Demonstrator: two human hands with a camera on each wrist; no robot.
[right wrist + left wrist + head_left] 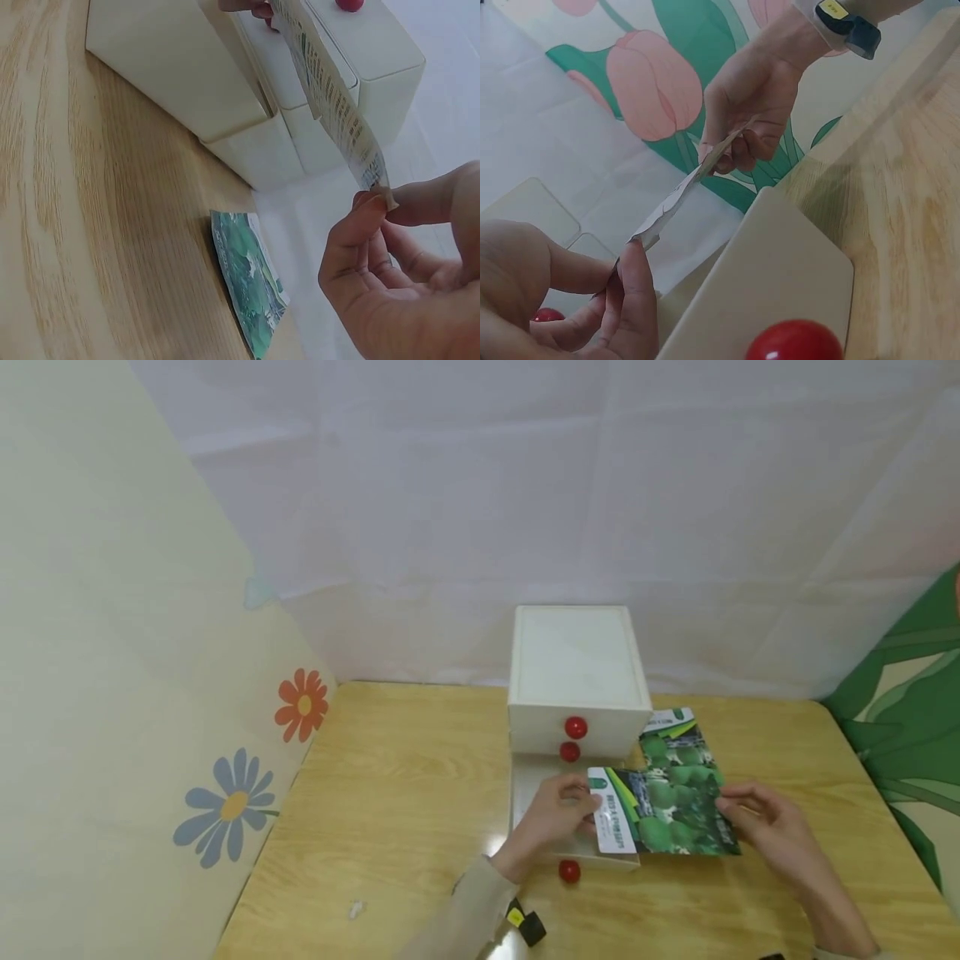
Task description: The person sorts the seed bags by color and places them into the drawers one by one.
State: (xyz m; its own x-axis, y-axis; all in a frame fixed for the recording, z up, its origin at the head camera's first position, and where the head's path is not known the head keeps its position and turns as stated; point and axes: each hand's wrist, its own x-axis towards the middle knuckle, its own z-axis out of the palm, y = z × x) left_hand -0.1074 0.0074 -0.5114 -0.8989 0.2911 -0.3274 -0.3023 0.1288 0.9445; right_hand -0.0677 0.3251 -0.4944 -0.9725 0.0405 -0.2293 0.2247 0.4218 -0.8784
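Observation:
A flat packet (667,810) with green round fruit pictured on it, perhaps a seed packet, is held level above the pulled-out bottom drawer (528,785). My left hand (551,818) pinches its white end. At the opposite end, my right hand (776,831) pinches the edge between thumb and fingers. Edge-on, the packet (671,206) looks thin in the left wrist view; printed text covers its underside in the right wrist view. A second, similar packet (251,277) lies on the table, right of the drawer unit. The drawer's inside is partly hidden by hand and packet.
The white drawer unit (577,656) stands against the back cloth, with red round knobs on its fronts. A small black-and-yellow device (531,928) shows by the left sleeve. A small white scrap (356,908) lies on the wooden table (397,760) at left.

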